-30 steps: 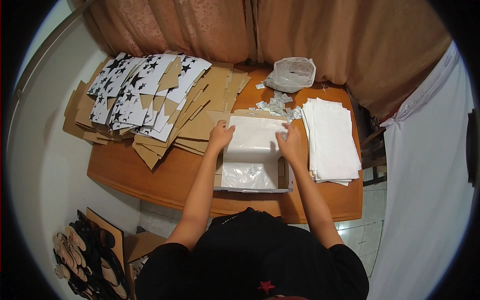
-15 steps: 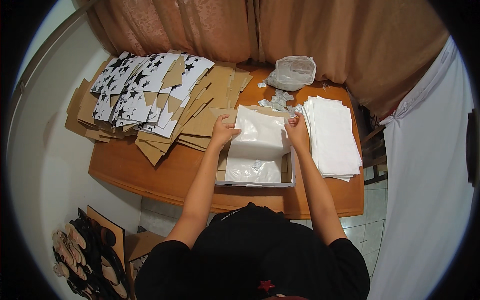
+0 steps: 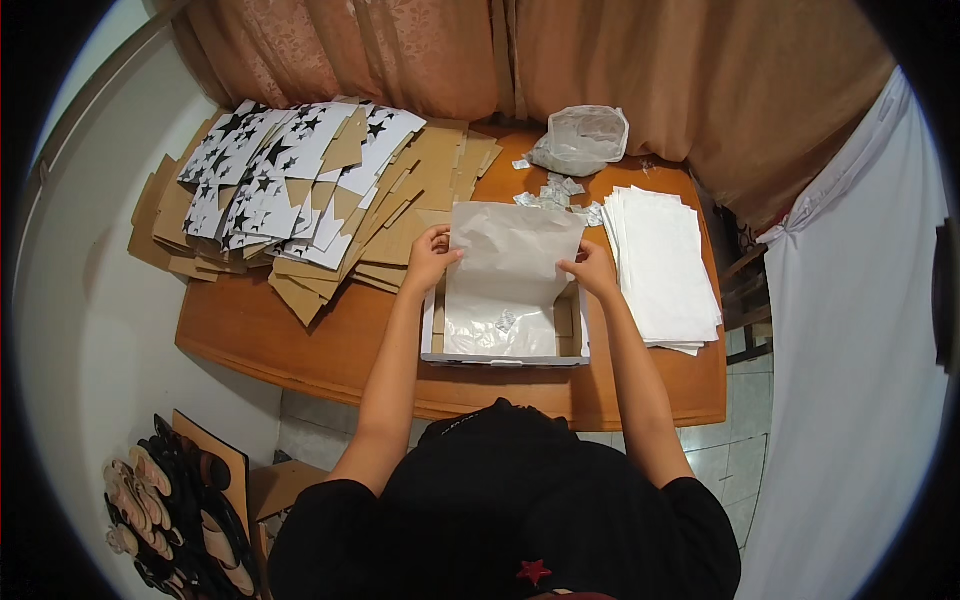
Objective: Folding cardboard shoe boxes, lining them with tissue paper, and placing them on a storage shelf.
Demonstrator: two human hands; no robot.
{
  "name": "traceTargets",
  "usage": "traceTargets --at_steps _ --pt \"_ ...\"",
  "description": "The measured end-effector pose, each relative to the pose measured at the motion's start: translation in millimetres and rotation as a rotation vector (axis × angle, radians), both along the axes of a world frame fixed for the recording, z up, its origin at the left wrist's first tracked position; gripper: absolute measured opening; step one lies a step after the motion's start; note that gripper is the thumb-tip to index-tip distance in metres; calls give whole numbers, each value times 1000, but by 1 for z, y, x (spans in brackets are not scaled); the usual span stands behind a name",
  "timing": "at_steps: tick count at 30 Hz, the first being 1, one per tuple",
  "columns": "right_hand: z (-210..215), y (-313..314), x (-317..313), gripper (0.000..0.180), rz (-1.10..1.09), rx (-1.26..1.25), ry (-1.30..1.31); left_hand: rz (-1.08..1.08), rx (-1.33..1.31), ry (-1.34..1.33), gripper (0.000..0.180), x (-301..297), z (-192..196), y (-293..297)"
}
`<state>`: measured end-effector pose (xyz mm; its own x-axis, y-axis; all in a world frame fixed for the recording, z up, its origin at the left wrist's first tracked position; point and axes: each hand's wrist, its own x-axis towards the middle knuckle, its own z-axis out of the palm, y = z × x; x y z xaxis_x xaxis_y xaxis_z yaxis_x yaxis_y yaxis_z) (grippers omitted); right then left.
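A sheet of thin, glossy white paper (image 3: 515,245) is stretched between my hands, its far part raised and its near part lying inside an open cardboard box (image 3: 500,361). My left hand (image 3: 430,260) pinches the sheet's left edge. On the opposite edge, my right hand (image 3: 592,270) has thumb and fingers closed on it. A small white sachet (image 3: 506,321) lies on the paper in the box. Brown cardboard shows along the box's inner sides.
Flat star-printed cardboard pieces (image 3: 295,170) and plain brown ones pile up at the left. Right of the box lies a stack of white paper (image 3: 660,265). Behind are loose sachets (image 3: 555,192) and a clear plastic bag (image 3: 585,140). Shoes (image 3: 180,500) stand lower left.
Both hands have shifted slightly left, spreading the sheet's far part wider and more upright. The box now shows more of its inner corners.
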<state>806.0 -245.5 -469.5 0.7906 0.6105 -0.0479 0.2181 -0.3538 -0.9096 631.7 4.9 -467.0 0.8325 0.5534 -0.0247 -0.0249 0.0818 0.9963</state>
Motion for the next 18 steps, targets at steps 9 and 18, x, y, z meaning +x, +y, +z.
traceTargets --at_steps 9,18 --pt "5 -14 -19 10 -157 27 -368 79 419 170 25 -7 6 -5" --pt "5 -26 -40 16 -26 186 -630 -4 493 110 14 -30 13 -9"
